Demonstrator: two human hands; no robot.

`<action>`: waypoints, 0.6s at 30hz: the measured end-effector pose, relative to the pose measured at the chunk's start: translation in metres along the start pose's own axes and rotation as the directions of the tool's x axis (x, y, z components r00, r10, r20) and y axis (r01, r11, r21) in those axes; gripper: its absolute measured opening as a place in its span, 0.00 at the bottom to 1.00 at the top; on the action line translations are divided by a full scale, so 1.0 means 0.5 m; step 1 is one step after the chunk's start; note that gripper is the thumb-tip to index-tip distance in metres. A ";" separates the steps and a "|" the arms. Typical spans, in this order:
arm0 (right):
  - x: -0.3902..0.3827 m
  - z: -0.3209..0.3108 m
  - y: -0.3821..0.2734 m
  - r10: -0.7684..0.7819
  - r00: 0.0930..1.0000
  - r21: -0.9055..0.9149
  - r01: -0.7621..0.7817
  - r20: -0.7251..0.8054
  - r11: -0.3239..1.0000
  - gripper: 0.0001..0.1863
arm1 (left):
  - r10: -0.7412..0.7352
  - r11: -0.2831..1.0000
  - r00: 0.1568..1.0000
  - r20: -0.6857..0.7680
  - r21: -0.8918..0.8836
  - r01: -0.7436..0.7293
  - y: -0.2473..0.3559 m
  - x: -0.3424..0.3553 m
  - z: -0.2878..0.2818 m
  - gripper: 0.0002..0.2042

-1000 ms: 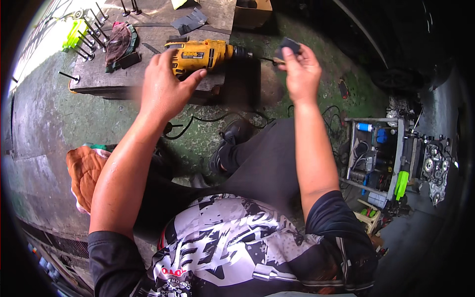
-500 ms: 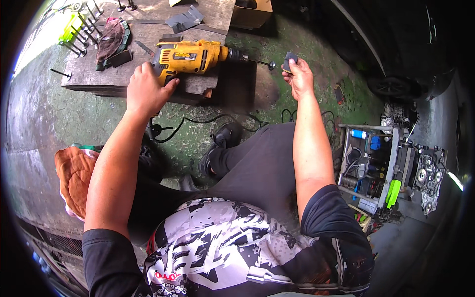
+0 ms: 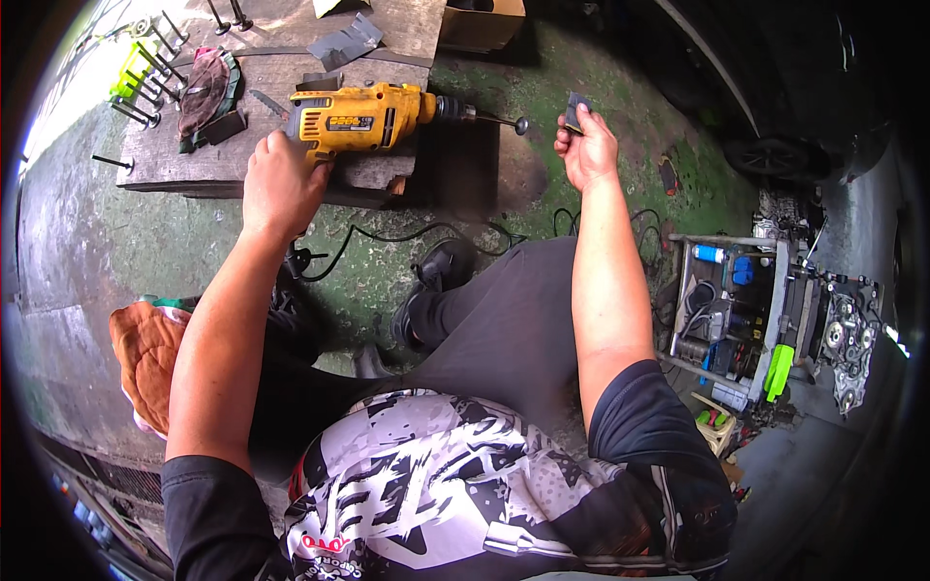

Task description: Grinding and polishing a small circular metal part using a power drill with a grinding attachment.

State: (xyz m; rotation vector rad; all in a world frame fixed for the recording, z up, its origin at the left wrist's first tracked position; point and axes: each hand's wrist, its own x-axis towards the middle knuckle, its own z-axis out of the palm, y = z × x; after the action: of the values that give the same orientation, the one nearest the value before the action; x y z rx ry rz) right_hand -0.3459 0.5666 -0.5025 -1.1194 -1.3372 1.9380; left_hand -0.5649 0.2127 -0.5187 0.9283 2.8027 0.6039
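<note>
- Yellow drill (image 3: 360,120): over the near edge of the wooden bench (image 3: 412,29), chuck pointing right.
- Slim metal rod with a round head (image 3: 521,126): stem in the drill's chuck.
- Left hand (image 3: 279,184): at the drill's rear, closed round its grip, fingers partly hidden.
- Right hand (image 3: 589,155): right of the drill, fingers curled, pinching a dark pad (image 3: 573,108) apart from the round head.
- Brown cloth (image 3: 205,89): left of the drill.

Drill (image 3: 354,124): matt plastic, in left fingers (image 3: 278,147)
Valve (image 3: 521,126): glossy metal, near right fingers (image 3: 590,125)
Folded sheet (image 3: 575,105): matt, between right fingers
Bench (image 3: 165,170): rough wood, near left fingers
</note>
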 end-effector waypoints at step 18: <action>-0.004 0.042 0.005 -0.157 0.987 -0.301 0.146 -0.013 0.942 0.15 | -0.019 0.998 0.997 0.073 -0.052 0.023 -0.015 0.007 -0.002 0.33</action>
State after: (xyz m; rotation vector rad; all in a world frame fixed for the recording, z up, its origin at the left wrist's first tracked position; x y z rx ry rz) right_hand -0.3625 0.5538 -0.5009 -1.1445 -1.6857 1.6337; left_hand -0.5721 0.2091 -0.5208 0.8918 2.7150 0.6257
